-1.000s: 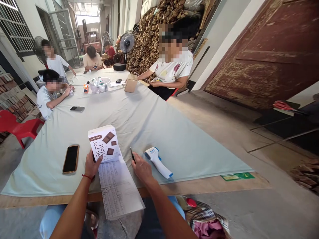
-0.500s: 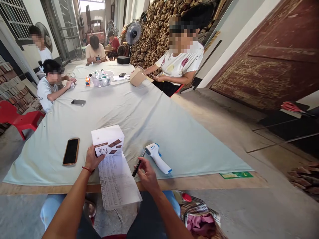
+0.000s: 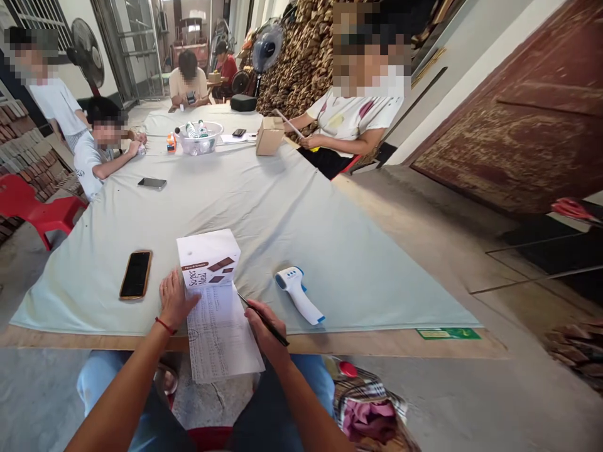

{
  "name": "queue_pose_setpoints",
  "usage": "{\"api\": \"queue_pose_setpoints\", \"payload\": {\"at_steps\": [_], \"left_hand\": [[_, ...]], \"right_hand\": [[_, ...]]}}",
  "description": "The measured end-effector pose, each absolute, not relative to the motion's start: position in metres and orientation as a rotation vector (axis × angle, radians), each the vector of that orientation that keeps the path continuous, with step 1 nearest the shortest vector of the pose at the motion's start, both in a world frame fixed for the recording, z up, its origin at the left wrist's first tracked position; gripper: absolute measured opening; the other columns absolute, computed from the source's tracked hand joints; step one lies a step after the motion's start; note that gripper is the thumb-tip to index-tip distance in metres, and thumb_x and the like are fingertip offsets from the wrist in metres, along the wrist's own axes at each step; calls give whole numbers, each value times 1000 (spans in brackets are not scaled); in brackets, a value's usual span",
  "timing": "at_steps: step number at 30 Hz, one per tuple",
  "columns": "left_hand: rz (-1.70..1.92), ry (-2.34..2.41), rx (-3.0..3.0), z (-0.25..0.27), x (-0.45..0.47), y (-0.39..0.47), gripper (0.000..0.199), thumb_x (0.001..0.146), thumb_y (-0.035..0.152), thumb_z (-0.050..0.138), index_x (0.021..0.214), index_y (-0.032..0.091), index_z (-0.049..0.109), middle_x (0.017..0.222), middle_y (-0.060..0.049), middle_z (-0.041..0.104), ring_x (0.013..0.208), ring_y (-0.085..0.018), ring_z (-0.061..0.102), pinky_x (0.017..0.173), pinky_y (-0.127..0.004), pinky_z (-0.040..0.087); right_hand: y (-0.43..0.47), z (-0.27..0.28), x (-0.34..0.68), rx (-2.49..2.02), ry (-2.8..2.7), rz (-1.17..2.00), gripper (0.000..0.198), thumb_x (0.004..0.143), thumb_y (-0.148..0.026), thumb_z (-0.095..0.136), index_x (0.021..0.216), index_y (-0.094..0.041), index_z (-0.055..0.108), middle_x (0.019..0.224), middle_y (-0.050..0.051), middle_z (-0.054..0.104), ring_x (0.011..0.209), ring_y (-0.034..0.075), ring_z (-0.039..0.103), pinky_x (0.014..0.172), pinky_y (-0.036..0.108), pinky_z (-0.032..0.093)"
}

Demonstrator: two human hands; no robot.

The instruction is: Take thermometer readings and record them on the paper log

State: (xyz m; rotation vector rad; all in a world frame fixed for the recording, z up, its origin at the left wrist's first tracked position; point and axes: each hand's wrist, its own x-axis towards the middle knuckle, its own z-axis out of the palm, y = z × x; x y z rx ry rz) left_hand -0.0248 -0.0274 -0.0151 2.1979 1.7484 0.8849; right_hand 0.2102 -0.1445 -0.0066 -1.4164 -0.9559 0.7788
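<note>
A small white box with brown bars and "Super Meal" print point(image 3: 207, 251) stands at the near table edge. From its foot a printed paper sheet point(image 3: 221, 333) runs toward me and hangs over the edge. My left hand point(image 3: 176, 298) lies beside the box, fingers spread flat on the cloth and thumb over the sheet's left edge. A black pen point(image 3: 276, 334) is gripped in my right hand point(image 3: 267, 325) at the sheet's right side, its thin end pointing up-left at the paper. A white infrared thermometer point(image 3: 300, 295) lies right of that hand, apart from it.
Left of the box lies a phone in an orange-brown case point(image 3: 135, 275). Farther up are another phone point(image 3: 151, 183), a basin of bottles point(image 3: 207, 144) and a cardboard box point(image 3: 270, 136). Several people are around the table. A bag point(image 3: 370, 417) is below its near edge.
My right hand has brought the pen to the sheet and turned it, so its end points up-left. My left fingers have loosened from the box onto the cloth. The far cardboard box now stands upright.
</note>
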Motion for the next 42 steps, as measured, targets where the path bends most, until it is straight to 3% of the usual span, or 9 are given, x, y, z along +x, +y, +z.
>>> {"api": "queue_pose_setpoints", "payload": {"at_steps": [4, 7, 11, 18, 29, 42], "left_hand": [[887, 1693, 2270, -19, -29, -64, 79, 76, 42, 77, 143, 17, 45, 142, -22, 55, 134, -40, 49, 115, -60, 34], [830, 1541, 2340, -11, -30, -84, 53, 82, 39, 71, 129, 20, 58, 131, -18, 60, 128, -36, 53, 114, -57, 37], [784, 1345, 2427, -1, -26, -99, 28, 87, 37, 66, 111, 24, 69, 120, -13, 63, 126, -34, 55, 119, -59, 28], [571, 1208, 2501, 6, -19, -103, 37, 89, 40, 63, 125, 32, 71, 128, -12, 60, 137, -35, 46, 122, -63, 19], [600, 1140, 2656, 5, -18, -105, 36, 94, 37, 57, 127, 28, 70, 129, -14, 58, 135, -36, 46, 118, -65, 25], [593, 1142, 2688, 6, -17, -106, 36, 94, 34, 59, 128, 28, 70, 128, -15, 58, 133, -37, 47, 117, -66, 27]], "right_hand": [[-146, -6, 207, -1438, -922, 777, 25, 74, -48, 67, 80, -23, 66, 73, 1, 67, 70, 19, 61, 70, 34, 53], [-146, -4, 203, -1428, -876, 807, 24, 74, -48, 64, 79, -24, 62, 70, 0, 63, 66, 17, 57, 66, 31, 50], [-138, 1, 195, -1440, -930, 862, 23, 74, -48, 62, 74, -25, 58, 66, -2, 59, 63, 15, 54, 64, 30, 48], [-125, 0, 178, -1410, -1055, 947, 19, 69, -44, 60, 73, -26, 62, 69, -1, 65, 69, 18, 59, 73, 35, 53], [-126, -16, 179, -1405, -1152, 801, 14, 72, -39, 60, 69, -26, 60, 62, -2, 63, 61, 17, 57, 65, 33, 52], [-126, -22, 181, -1402, -1269, 746, 12, 77, -36, 59, 73, -25, 61, 66, -1, 65, 62, 17, 59, 65, 32, 53]]}}
